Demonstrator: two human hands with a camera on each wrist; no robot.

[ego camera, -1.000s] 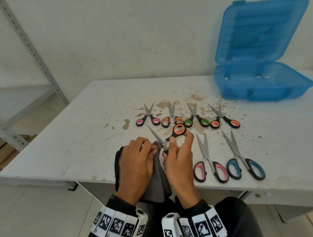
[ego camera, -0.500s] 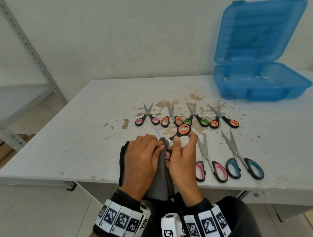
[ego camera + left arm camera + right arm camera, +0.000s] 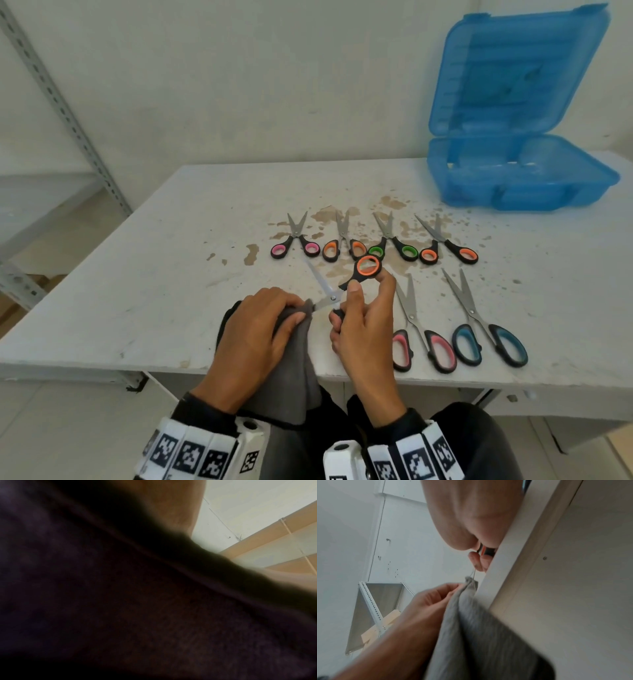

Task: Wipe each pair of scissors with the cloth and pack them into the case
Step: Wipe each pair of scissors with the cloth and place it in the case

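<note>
My right hand (image 3: 359, 308) grips the black-and-orange scissors (image 3: 367, 267) by their handles, blades spread apart. One blade (image 3: 318, 279) points up and left over the table; the other runs into the grey cloth (image 3: 291, 363). My left hand (image 3: 260, 329) pinches that cloth around the lower blade near the pivot. From the right wrist, the cloth (image 3: 471, 622) hangs down past the table edge (image 3: 505, 574). The left wrist view is dark, filled by cloth (image 3: 120, 601). The blue case (image 3: 520, 178) stands open at the back right.
Several small scissors lie in a row mid-table: pink (image 3: 295, 241), orange (image 3: 344, 240), green (image 3: 394, 240), orange (image 3: 448, 245). Two larger pairs, pink (image 3: 421, 332) and blue (image 3: 486, 329), lie right of my hands. A metal shelf frame (image 3: 68, 113) stands at left.
The cloth hand has slid back along the blade toward the pivot, and the hands have parted slightly. The free blade shows again, pointing up-left.
</note>
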